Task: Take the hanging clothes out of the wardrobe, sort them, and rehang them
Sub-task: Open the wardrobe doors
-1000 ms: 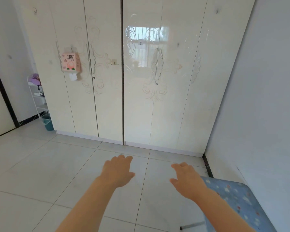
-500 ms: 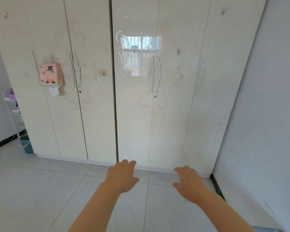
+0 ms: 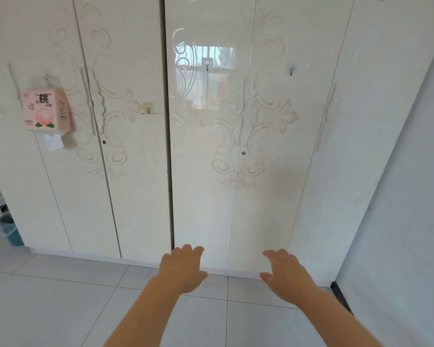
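Fingers loosely spread on left hand (image 3: 183,270) and right hand (image 3: 285,275), gripping nothing. Wardrobe (image 3: 206,196) doors shut. Risk: opening the left side jolts the hung tissue box (image 3: 45,108) off.

Bright, even daylight fills the room, and the glossy wardrobe door (image 3: 203,171) carries a window reflection (image 3: 203,61) as a pale patch of glare high on its panel. Shadows are soft and faint; the tissue box (image 3: 45,108) casts a weak one to its right and looks slightly smeared. Wide-angle distortion bows the door seams outward toward the edges, and the right wall (image 3: 398,196) reads a cooler, dimmer grey.
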The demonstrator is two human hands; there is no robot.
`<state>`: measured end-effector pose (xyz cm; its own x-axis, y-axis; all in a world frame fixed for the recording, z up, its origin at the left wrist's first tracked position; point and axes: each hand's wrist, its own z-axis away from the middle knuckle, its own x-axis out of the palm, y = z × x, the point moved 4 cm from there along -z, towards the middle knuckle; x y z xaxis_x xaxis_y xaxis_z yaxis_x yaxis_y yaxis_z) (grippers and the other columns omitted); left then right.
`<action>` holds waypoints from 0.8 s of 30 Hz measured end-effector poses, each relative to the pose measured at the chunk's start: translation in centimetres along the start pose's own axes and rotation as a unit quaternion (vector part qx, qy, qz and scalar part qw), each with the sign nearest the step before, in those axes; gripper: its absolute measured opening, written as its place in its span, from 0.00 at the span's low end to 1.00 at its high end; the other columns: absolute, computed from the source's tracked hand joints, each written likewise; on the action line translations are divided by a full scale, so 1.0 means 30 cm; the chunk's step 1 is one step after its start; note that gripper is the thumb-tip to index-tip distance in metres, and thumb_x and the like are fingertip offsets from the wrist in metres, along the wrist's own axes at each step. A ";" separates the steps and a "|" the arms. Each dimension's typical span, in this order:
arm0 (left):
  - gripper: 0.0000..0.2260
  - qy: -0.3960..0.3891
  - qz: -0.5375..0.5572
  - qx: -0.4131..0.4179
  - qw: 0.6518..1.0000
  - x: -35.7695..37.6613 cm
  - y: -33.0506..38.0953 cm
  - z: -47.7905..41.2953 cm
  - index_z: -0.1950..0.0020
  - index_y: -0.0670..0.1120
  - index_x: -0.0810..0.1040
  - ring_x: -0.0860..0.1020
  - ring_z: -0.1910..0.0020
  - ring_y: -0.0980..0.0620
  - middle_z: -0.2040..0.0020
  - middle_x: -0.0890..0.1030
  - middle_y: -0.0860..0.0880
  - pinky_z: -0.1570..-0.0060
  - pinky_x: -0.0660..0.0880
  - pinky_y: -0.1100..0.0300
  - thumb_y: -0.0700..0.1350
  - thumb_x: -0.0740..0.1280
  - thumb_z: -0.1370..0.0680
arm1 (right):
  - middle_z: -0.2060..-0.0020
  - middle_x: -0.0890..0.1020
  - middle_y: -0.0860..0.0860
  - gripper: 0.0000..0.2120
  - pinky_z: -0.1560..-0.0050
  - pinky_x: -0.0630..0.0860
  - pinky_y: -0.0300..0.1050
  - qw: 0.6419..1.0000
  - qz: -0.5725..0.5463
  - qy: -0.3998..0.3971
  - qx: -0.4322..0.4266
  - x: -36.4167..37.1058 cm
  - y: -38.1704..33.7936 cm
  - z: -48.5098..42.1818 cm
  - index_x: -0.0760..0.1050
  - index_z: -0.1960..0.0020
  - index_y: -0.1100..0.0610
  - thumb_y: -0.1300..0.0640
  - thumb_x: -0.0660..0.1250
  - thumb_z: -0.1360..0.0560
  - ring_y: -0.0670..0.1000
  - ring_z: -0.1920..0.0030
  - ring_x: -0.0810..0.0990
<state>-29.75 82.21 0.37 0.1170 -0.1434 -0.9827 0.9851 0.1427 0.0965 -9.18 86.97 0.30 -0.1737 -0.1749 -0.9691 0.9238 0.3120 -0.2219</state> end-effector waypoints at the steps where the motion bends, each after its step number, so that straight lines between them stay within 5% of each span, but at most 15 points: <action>1: 0.24 -0.001 -0.002 -0.003 1.000 -0.003 -0.014 -0.051 0.27 0.50 0.59 0.68 0.35 0.47 0.32 0.67 0.48 0.39 0.66 0.54 0.55 0.59 0.21 | 0.32 0.66 0.52 0.25 0.35 0.66 0.45 1.000 0.000 -0.002 0.000 0.002 0.000 -0.055 0.57 0.26 0.53 0.48 0.59 0.21 0.53 0.33 0.66; 24: 0.25 0.057 -0.017 0.023 0.998 -0.338 -0.099 -1.267 0.26 0.50 0.58 0.67 0.34 0.48 0.31 0.67 0.48 0.36 0.65 0.54 0.57 0.58 0.21 | 0.33 0.67 0.51 0.25 0.36 0.66 0.45 0.999 -0.002 0.035 -0.026 -0.221 0.029 -1.295 0.57 0.27 0.53 0.48 0.58 0.21 0.52 0.35 0.67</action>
<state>-38.66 120.45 4.04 0.0710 -0.0355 -0.9968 0.9932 0.0951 0.0674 -20.49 124.67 2.37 -0.2024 -0.1113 -0.9730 0.9041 0.3605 -0.2293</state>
